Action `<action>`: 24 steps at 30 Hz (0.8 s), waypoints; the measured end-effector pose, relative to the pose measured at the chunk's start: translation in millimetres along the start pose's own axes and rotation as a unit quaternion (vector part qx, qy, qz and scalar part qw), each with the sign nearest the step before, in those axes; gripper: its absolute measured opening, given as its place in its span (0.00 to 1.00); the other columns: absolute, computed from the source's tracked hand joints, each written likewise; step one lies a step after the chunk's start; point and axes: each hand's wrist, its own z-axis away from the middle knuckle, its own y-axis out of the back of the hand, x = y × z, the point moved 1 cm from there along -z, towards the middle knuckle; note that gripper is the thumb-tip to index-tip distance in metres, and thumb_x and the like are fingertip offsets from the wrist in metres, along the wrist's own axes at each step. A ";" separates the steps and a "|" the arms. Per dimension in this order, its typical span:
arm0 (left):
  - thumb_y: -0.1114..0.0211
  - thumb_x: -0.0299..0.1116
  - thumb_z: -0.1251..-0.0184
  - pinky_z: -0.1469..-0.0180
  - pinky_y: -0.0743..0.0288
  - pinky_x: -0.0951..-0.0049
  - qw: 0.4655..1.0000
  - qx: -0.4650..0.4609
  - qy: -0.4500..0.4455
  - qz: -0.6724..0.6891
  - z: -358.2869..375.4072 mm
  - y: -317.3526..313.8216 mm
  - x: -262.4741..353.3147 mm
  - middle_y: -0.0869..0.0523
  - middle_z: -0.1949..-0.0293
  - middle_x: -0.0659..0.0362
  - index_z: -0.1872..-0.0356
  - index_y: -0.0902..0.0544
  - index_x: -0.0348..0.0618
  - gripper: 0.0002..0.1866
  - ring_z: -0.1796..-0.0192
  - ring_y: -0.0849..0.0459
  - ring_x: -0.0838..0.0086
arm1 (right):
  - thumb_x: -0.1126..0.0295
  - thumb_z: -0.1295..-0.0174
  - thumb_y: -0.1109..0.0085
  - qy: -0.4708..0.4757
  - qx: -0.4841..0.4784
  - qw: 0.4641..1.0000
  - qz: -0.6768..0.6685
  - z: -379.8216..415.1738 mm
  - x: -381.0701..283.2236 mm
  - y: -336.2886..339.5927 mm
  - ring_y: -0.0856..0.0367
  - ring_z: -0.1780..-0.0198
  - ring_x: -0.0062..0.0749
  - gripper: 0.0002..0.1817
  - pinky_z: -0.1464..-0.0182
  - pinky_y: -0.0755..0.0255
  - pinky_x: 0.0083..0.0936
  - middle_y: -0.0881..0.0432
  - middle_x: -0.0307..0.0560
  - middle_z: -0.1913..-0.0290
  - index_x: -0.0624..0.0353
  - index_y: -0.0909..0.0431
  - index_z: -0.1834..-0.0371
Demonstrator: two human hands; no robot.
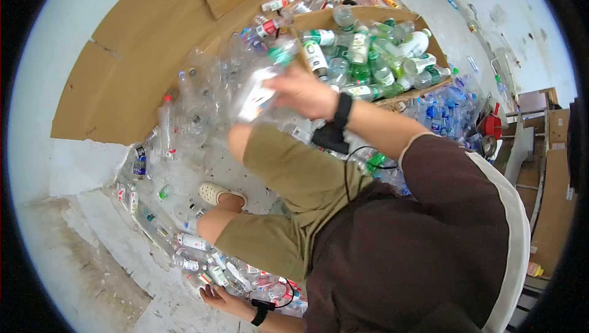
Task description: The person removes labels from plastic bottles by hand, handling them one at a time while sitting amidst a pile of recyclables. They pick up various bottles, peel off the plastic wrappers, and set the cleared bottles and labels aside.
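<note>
My right hand (304, 92) is closed round a clear plastic bottle (253, 96), smeared by motion, with a white label and a green part at its upper end. It is raised above my knee, beside a cardboard box (437, 57) full of bottles, many of them green. At the bottom of the view my left hand (226, 302) has its fingers apart, fingertips right by the clear bottles of a pile (236, 278) beside my leg. A labelled bottle (191, 241) lies in that pile, some way beyond the fingers.
Blue-labelled bottles (445, 112) are heaped to the right of the box. Clear bottles (196, 103) crowd along a cardboard wall (141, 44). A red-topped bottle (167, 125) stands near its edge. My shoe (215, 193) rests on the floor among scattered bottles.
</note>
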 end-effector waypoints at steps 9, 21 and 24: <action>0.47 0.38 0.32 0.42 0.33 0.64 0.998 -0.014 -0.026 0.047 37.4 3.5 5.2 0.30 0.42 0.45 0.36 0.39 0.36 0.27 0.42 0.29 0.61 | 0.55 0.55 0.29 0.004 0.313 0.855 0.412 103.8 -50.5 262.9 0.24 0.50 0.43 0.46 0.49 0.29 0.30 0.23 0.57 0.51 0.63 0.41 0.35; 0.47 0.31 0.31 0.39 0.35 0.67 0.995 -0.016 -0.042 0.088 39.1 7.2 4.5 0.30 0.41 0.46 0.36 0.39 0.34 0.25 0.42 0.29 0.63 | 0.60 0.48 0.35 0.118 0.312 0.611 0.718 133.2 2.7 280.2 0.30 0.42 0.56 0.34 0.40 0.36 0.42 0.27 0.61 0.45 0.55 0.36 0.37; 0.47 0.25 0.35 0.39 0.35 0.67 0.996 -0.004 -0.019 0.085 46.5 7.3 -2.2 0.29 0.41 0.49 0.35 0.39 0.36 0.26 0.41 0.29 0.65 | 0.62 0.43 0.40 0.102 0.310 0.579 0.747 135.1 -8.0 270.1 0.29 0.40 0.52 0.31 0.37 0.38 0.39 0.26 0.58 0.42 0.60 0.35 0.36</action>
